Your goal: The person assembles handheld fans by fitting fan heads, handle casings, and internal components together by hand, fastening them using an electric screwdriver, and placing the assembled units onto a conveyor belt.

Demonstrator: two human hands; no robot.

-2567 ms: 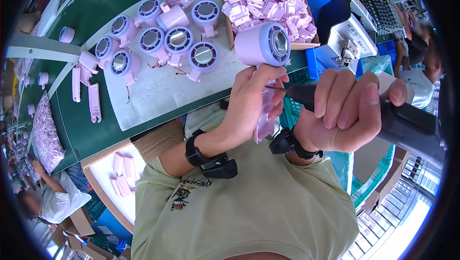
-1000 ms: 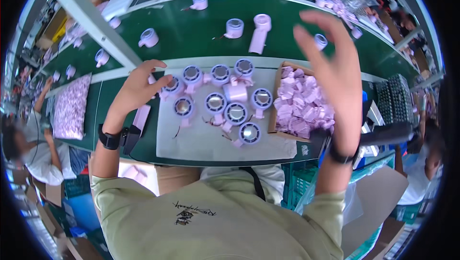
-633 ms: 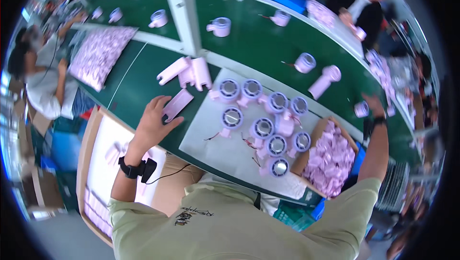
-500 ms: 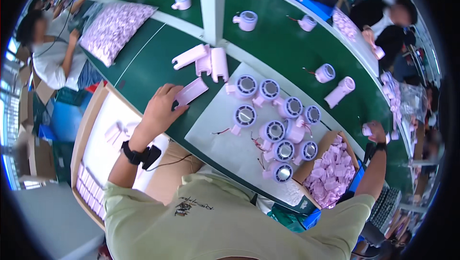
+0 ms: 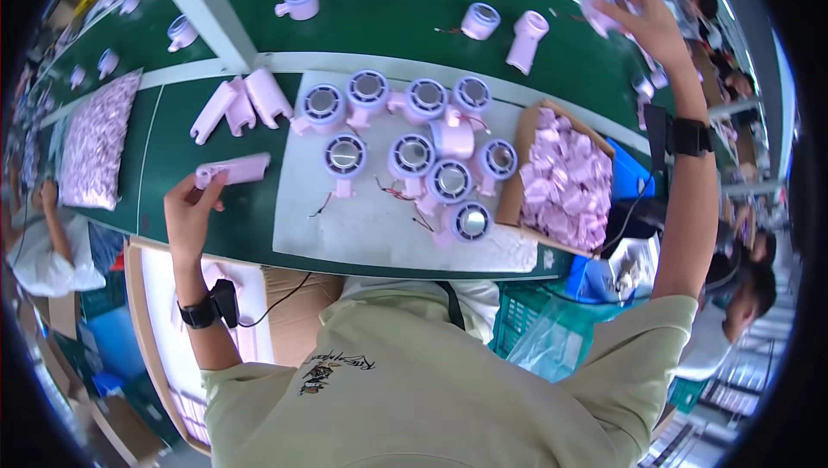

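Observation:
My left hand [image 5: 190, 219] pinches one end of a pink half-tube handle shell [image 5: 240, 169] above the green bench, left of the white mat. My right hand [image 5: 649, 26] reaches to the far right over the green belt, its fingers closed around a round pink fan head [image 5: 601, 7], which is blurred. Several pink fan heads [image 5: 411, 155] with mirror-like round centres lie on the white mat [image 5: 345, 239], some with thin wires trailing. Just beyond my left hand, three more handle shells [image 5: 237, 107] lie close together on the bench.
A cardboard box [image 5: 512, 182] of small pink pieces stands right of the mat. Along the green belt [image 5: 371, 2] sit more fan heads and a handled fan [image 5: 526, 41]. A pale post [image 5: 200, 6] rises at the bench's far edge. Other people work at both sides.
My view has swung to the right. The left hand has picked the handle shell up off the bench. My right arm has stretched farther out, and a fan head now shows in that hand.

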